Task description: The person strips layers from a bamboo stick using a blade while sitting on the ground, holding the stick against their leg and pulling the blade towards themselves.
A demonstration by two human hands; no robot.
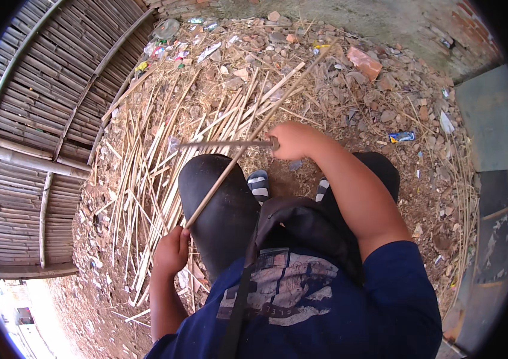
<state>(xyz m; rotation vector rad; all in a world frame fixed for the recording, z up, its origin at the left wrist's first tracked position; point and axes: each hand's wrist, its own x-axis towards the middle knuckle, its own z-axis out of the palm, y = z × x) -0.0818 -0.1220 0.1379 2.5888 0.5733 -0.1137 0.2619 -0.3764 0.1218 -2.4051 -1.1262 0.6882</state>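
Note:
My left hand (172, 251) is closed around the near end of a long bamboo stick (221, 179). The stick slants up and to the right over my left knee, toward the rubble at the far side. My right hand (293, 141) is wrapped round the handle of a long knife (218, 144), its narrow dark blade pointing left. The blade crosses the stick just beyond the knee; whether it presses on the stick, I cannot tell. Most of the handle is hidden in my fist. Beneath and left of the stick lies a loose pile of split bamboo strips (157, 173).
A bamboo slat fence (32, 131) stands along the left. Broken brick (364, 63), stones and litter cover the ground at the far side, below a worn wall (379, 24). Grey panels (488, 122) stand at the right. A blue wrapper (402, 137) lies right of my knees.

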